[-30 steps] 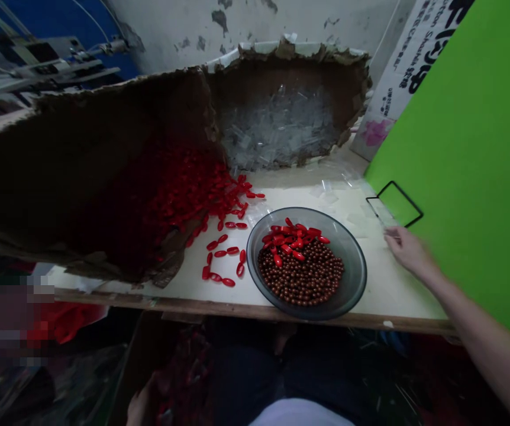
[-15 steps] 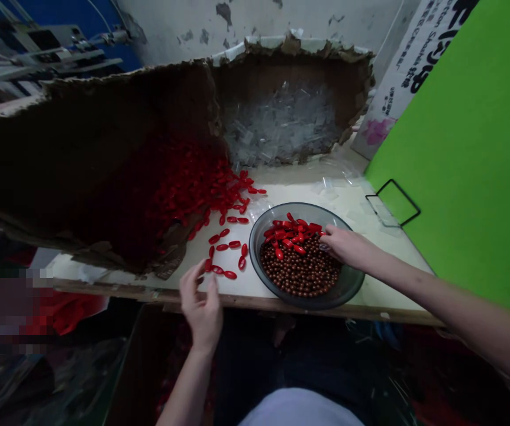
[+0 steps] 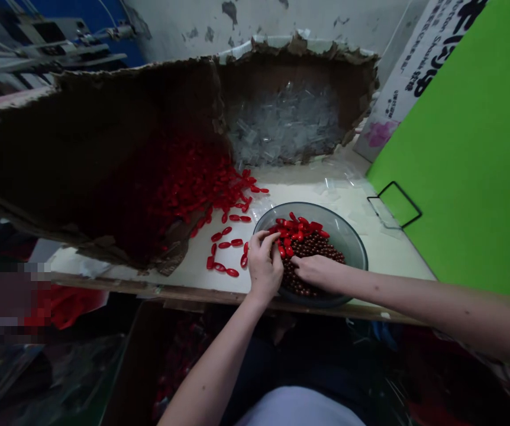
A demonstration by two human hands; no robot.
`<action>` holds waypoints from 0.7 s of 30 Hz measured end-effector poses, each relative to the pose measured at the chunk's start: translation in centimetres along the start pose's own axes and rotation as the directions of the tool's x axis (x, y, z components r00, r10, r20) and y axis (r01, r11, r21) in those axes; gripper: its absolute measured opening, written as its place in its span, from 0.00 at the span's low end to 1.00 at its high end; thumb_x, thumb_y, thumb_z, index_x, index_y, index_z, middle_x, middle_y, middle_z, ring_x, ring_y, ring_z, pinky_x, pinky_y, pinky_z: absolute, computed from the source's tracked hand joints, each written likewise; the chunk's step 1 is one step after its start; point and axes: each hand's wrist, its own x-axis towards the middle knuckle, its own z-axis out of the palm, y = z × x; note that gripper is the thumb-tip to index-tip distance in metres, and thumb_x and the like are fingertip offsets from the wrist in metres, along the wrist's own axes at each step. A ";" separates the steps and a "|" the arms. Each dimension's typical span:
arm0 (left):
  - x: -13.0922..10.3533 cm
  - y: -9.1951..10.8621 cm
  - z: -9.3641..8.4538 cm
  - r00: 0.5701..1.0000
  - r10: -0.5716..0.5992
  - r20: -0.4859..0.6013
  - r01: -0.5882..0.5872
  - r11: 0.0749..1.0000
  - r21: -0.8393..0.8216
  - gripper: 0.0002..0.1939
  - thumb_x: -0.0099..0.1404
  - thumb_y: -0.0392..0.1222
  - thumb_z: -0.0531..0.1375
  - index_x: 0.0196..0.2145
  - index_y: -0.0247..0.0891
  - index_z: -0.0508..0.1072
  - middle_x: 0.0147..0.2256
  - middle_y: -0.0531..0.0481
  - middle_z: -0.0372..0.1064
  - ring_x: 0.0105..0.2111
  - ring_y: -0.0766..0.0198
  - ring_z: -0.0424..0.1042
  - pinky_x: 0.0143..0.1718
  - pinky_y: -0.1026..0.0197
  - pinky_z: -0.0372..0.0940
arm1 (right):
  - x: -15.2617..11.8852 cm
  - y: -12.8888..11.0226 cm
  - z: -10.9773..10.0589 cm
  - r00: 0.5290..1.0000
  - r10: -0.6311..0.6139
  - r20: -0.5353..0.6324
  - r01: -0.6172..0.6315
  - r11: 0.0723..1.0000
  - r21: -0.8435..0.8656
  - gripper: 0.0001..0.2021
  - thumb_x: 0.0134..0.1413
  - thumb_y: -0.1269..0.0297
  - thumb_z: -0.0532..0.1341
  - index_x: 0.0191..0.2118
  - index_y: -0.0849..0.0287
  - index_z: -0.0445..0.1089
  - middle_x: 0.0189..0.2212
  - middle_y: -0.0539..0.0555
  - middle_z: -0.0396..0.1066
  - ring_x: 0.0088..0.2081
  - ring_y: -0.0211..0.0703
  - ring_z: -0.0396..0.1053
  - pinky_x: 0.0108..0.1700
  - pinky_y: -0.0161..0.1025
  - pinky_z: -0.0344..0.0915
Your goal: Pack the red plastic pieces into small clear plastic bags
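One bright green board point(image 3: 472, 177), black wire frame point(image 3: 408, 199) at its left edge; one white carton point(image 3: 399, 83), black-lettered, pink-printed, beside it; one flaking pale wall point(image 3: 184, 18); metal apparatus point(image 3: 55, 46), upper left.

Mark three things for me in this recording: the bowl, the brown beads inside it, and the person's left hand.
Bowl point(image 3: 352, 244): head view, bare inner wall, right side.
Brown beads point(image 3: 319, 245): head view, uncovered part of the pile.
Left hand point(image 3: 265, 269): head view, middle of the hand.

Basin point(image 3: 355, 248): smooth, translucent plastic. Red pieces point(image 3: 300, 227): glossy, plastic-looking. Brown beads point(image 3: 323, 248): polished sheen. Carton, left point(image 3: 108, 112): matt cardboard, rough torn rim. Clear pieces, far point(image 3: 290, 127): shiny plastic. Green panel, right point(image 3: 472, 183): smooth, matt. Table edge, near point(image 3: 126, 285): worn wood.
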 end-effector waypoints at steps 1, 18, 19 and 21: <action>0.0 0.0 0.0 1.000 -0.007 0.002 0.007 1.000 0.006 0.15 0.64 0.31 0.52 0.44 0.40 0.73 0.46 0.44 0.63 0.47 0.60 0.66 0.51 0.55 0.63 | 0.0 0.0 -0.2 1.000 -0.015 -0.016 0.015 0.999 0.039 0.12 0.53 0.78 0.54 0.36 0.64 0.74 0.38 0.59 0.69 0.28 0.40 0.69 0.28 0.36 0.64; 1.3 2.1 -1.2 0.937 -0.066 0.343 0.148 0.965 -0.217 0.18 0.60 0.34 0.57 0.49 0.40 0.71 0.43 0.44 0.69 0.44 0.59 0.69 0.48 0.55 0.64 | -3.8 3.6 -3.5 0.902 0.430 -0.047 0.014 0.079 0.997 0.18 0.42 0.57 0.68 0.41 0.60 0.75 0.37 0.54 0.76 0.39 0.44 0.72 0.47 0.44 0.66; 1.4 2.7 -1.2 0.895 -0.069 0.440 0.218 0.929 -0.299 0.21 0.60 0.35 0.58 0.51 0.40 0.69 0.43 0.44 0.70 0.44 0.59 0.70 0.48 0.56 0.64 | -3.9 3.5 -4.1 0.884 0.465 -0.052 0.034 0.046 0.998 0.19 0.42 0.57 0.68 0.41 0.60 0.75 0.37 0.53 0.76 0.39 0.43 0.73 0.47 0.44 0.66; 1.6 3.8 -1.1 0.814 -0.062 0.578 0.367 0.827 -0.427 0.26 0.58 0.36 0.60 0.55 0.40 0.66 0.43 0.44 0.72 0.44 0.60 0.71 0.46 0.58 0.65 | -4.3 3.4 -5.3 0.841 0.534 -0.079 0.077 0.027 0.997 0.19 0.41 0.58 0.69 0.41 0.60 0.73 0.37 0.53 0.76 0.38 0.42 0.73 0.46 0.44 0.67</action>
